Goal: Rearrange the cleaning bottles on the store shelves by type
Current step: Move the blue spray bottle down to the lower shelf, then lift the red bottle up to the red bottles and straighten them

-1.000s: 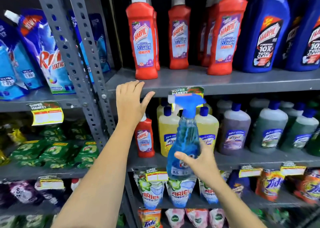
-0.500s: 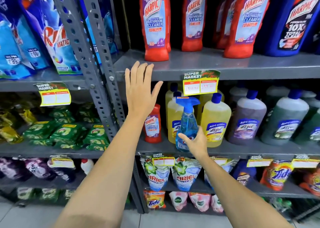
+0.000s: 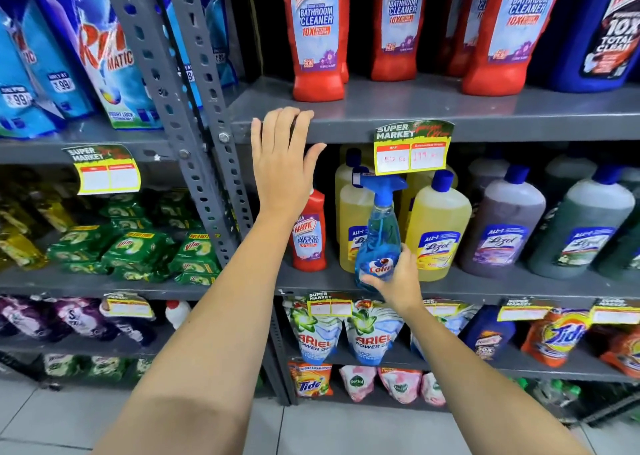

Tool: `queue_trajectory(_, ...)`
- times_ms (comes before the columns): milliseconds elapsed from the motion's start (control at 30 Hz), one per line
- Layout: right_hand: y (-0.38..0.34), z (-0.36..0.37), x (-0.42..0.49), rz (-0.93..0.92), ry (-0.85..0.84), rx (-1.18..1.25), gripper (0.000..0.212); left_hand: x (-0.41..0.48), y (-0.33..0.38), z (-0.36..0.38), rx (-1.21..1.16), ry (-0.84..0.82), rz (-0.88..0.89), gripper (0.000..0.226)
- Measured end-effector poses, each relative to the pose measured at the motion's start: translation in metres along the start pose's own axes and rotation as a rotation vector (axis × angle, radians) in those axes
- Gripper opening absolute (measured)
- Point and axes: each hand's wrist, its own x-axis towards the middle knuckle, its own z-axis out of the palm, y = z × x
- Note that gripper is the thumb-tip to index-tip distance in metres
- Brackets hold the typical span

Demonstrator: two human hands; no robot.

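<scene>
My right hand grips the base of a blue Colin spray bottle, held upright at the front edge of the middle shelf, in front of yellow Lizol bottles. My left hand rests flat with fingers apart, its fingertips on the front edge of the upper shelf. A small red Harpic bottle stands just below that hand, left of the yellow bottles. Large red Harpic bathroom cleaners line the upper shelf.
Purple and green Lizol bottles fill the middle shelf to the right. A blue Harpic bottle stands at upper right. Ariel pouches and Tide packs sit below. A grey perforated upright divides off detergent bags and green Vim packs.
My right hand has carried the spray bottle forward and down to the middle shelf's front edge. The view moved closer and lower. My left hand stayed at the upper shelf's edge.
</scene>
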Motion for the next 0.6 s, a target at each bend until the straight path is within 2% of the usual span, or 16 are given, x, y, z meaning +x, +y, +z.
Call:
queue_trajectory(100,0.009,-0.004,-0.005,0.069,-0.007,-0.006,0.078,0.0,-0.001,0.002,0.0,0.003,-0.003,0.038)
queue_trajectory(233,0.009,-0.003,-0.003,0.069,-0.017,-0.07,0.056,-0.001,-0.002,0.002,0.0,-0.019,0.0,0.039)
queue_trajectory(367,0.011,-0.002,-0.003,0.066,-0.022,-0.076,0.059,0.001,-0.003,-0.001,-0.001,-0.045,0.017,0.041)
queue_trajectory(467,0.011,-0.004,-0.009,0.054,-0.031,-0.074,0.071,-0.009,0.002,-0.006,-0.011,-0.063,-0.012,0.048)
queue_trajectory(533,0.011,-0.008,-0.02,0.057,-0.014,-0.06,0.082,-0.041,0.007,-0.008,-0.04,-0.077,-0.06,0.049)
queue_trajectory(600,0.012,-0.013,-0.036,0.037,0.087,-0.087,0.085,-0.097,0.005,-0.008,-0.082,-0.194,-0.088,0.048)
